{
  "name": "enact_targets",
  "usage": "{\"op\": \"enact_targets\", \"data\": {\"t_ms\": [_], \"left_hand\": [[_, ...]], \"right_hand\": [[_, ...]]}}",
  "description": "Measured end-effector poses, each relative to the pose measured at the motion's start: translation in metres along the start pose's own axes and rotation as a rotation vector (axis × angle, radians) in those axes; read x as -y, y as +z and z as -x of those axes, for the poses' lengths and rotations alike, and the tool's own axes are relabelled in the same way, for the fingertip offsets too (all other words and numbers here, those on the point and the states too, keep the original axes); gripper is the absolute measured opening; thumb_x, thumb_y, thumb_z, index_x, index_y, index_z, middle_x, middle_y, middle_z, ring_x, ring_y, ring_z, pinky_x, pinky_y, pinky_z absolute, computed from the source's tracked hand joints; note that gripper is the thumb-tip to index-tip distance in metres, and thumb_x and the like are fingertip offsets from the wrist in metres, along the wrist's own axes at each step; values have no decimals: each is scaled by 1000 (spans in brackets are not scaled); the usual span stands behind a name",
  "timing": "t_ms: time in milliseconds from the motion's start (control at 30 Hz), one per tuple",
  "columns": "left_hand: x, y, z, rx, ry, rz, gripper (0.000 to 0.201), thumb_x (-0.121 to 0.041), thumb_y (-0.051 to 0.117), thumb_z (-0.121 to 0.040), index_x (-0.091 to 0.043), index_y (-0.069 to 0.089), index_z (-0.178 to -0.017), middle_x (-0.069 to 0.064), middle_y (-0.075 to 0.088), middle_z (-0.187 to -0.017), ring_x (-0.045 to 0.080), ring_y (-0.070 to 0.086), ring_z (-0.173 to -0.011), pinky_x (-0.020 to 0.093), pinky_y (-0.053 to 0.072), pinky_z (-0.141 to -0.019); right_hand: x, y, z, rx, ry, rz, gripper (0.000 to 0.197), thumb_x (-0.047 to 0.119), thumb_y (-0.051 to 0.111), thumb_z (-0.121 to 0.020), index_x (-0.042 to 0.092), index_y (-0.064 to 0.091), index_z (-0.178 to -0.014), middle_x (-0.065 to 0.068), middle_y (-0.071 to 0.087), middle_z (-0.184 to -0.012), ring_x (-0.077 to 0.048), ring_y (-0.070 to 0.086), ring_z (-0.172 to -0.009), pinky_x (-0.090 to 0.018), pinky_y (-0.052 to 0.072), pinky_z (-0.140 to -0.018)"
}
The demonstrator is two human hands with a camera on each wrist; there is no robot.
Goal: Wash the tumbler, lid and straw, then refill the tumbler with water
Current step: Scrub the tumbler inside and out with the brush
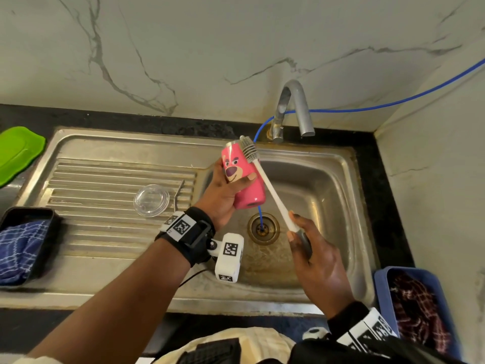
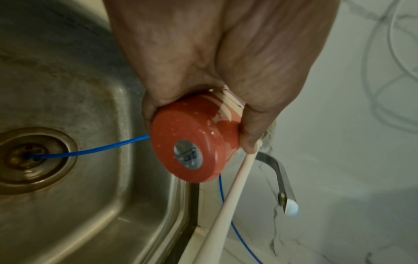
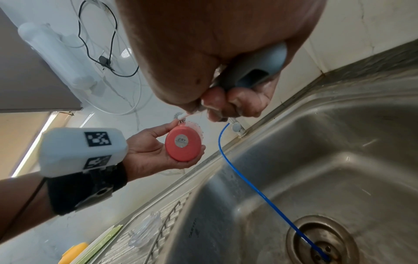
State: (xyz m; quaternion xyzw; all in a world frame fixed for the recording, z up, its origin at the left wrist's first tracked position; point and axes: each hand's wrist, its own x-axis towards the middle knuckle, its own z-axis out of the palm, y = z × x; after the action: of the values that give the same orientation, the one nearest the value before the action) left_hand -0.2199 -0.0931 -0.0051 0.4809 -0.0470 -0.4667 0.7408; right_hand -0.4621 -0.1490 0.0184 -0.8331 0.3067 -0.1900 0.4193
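My left hand (image 1: pixel 223 190) grips a pink tumbler (image 1: pixel 242 174) with a bear face, tilted over the sink basin (image 1: pixel 328 185), its mouth toward the tap. Its base (image 2: pixel 192 148) faces the left wrist camera and shows as a round disc (image 3: pixel 183 145) in the right wrist view. My right hand (image 1: pixel 312 253) holds the grey grip of a long white bottle brush (image 1: pixel 273 190). The brush's bristle head (image 1: pixel 248 148) lies against the tumbler's rim. A clear lid (image 1: pixel 151 200) and a bent metal straw (image 1: pixel 178 193) lie on the drainboard.
The tap (image 1: pixel 296 109) stands behind the basin with no water running. A thin blue tube (image 1: pixel 259 214) runs from the wall down into the drain (image 1: pixel 263 228). A green board (image 1: pixel 18 151) and a black tray with blue cloth (image 1: pixel 23 245) sit left; a blue tub (image 1: pixel 420 306) sits right.
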Motion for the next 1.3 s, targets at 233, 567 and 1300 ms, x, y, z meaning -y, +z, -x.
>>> {"op": "enact_targets", "data": {"t_ms": [233, 567, 1300], "left_hand": [[-5, -3, -3, -57, 13, 53, 84, -8, 79, -81, -23, 39, -154, 10, 62, -143, 33, 65, -126, 50, 62, -86], [0, 8, 1, 8, -16, 24, 81, -7, 80, -84, -23, 40, -153, 10, 59, -146, 31, 61, -129, 46, 62, -85], [-2, 23, 3, 58, 35, 54, 88, -2, 78, -79, -24, 38, -154, 10, 61, -143, 29, 63, -128, 51, 60, -90]], "right_hand": [[2, -3, 1, 61, 30, 7, 36, 14, 59, -106, 21, 58, -141, 41, 61, -80, 9, 62, -63, -6, 42, -55], [1, -4, -11, -16, 33, 12, 36, 22, 58, -106, 31, 56, -141, 21, 59, -71, -5, 53, -49, -11, 37, -47], [7, -18, -6, -77, 119, -34, 31, 31, 54, -105, 39, 56, -135, 9, 54, -61, -2, 47, -46, -13, 36, -43]]}}
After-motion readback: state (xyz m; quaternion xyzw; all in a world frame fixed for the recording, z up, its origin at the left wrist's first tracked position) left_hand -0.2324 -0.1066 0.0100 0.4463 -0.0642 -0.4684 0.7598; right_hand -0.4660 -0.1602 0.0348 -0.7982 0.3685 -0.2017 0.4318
